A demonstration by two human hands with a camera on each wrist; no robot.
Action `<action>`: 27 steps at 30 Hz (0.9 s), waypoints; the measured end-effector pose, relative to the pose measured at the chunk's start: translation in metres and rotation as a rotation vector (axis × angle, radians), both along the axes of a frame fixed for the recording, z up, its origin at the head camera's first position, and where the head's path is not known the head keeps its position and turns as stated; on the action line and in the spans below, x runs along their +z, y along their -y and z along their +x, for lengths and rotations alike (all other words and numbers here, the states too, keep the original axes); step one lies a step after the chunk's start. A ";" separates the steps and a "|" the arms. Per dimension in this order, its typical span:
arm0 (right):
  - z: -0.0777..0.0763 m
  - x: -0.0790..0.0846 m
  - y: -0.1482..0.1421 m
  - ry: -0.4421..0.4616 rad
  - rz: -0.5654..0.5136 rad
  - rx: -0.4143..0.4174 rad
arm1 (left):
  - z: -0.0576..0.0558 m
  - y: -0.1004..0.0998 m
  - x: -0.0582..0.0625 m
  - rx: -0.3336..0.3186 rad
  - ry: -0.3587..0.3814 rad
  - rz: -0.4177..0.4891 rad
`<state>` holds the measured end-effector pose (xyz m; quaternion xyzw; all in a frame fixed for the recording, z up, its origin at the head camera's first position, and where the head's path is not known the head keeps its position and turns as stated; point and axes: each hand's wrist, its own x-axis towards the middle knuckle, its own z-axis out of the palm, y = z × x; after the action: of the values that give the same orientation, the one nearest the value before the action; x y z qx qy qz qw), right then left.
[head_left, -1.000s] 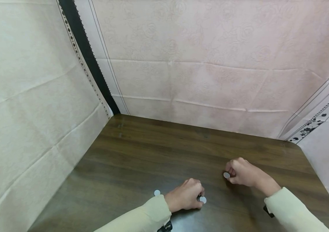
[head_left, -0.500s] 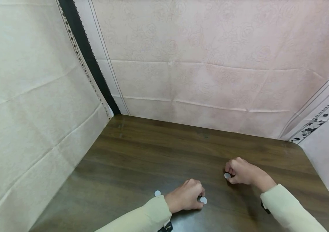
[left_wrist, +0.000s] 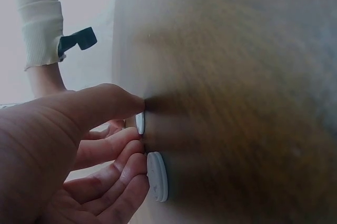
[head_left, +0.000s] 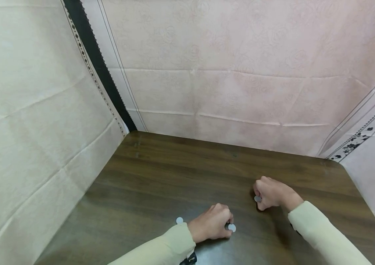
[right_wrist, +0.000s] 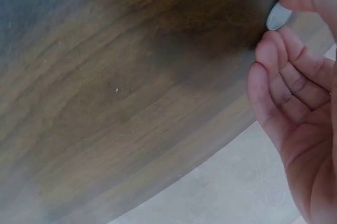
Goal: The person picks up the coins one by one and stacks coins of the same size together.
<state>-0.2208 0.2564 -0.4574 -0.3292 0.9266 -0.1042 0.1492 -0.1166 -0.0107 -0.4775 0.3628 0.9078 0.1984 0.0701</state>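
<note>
My left hand (head_left: pixel 210 222) is low over the table, a small round white disc (head_left: pixel 232 228) between its thumb and forefinger. In the left wrist view this disc (left_wrist: pixel 140 122) shows edge-on, and a second white disc (left_wrist: pixel 158 176) with a grooved rim lies beside the curled fingers. From the head, that loose disc (head_left: pixel 179 220) appears at the left cuff. Farther right and back, my right hand (head_left: pixel 271 193) pinches a third white disc (head_left: pixel 258 198) by its edges. The right wrist view shows this disc (right_wrist: pixel 279 16) tilted between thumb and forefinger, other fingers curled.
The brown wood-grain table (head_left: pixel 174 165) has rounded far corners. Pale patterned cloth (head_left: pixel 227 73) hangs behind it, with more cloth at both sides. A black strip (head_left: pixel 103 66) runs down to the far left corner. A dark wrist strap (head_left: pixel 189 259) shows under the left cuff.
My right hand has turned and shifted slightly left and away, its forearm swinging left. The disc in it looks thinner from above. My left hand and the loose disc stay nearly still.
</note>
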 end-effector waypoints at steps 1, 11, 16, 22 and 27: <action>-0.001 0.000 0.001 -0.017 0.016 0.012 | 0.000 0.000 0.000 -0.001 0.008 0.001; 0.000 0.000 0.003 -0.058 0.077 0.023 | -0.001 0.000 -0.001 -0.014 -0.015 -0.005; 0.003 0.001 0.001 -0.059 0.059 0.001 | -0.001 0.000 -0.001 -0.011 -0.002 0.000; 0.004 0.000 -0.001 -0.024 0.019 -0.005 | -0.001 0.000 -0.002 -0.015 -0.029 -0.003; 0.005 -0.001 -0.002 0.017 -0.021 -0.004 | -0.001 0.001 -0.002 -0.023 -0.037 0.006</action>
<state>-0.2162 0.2582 -0.4581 -0.3279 0.9248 -0.1171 0.1534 -0.1174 -0.0112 -0.4793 0.3772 0.9041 0.1935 0.0543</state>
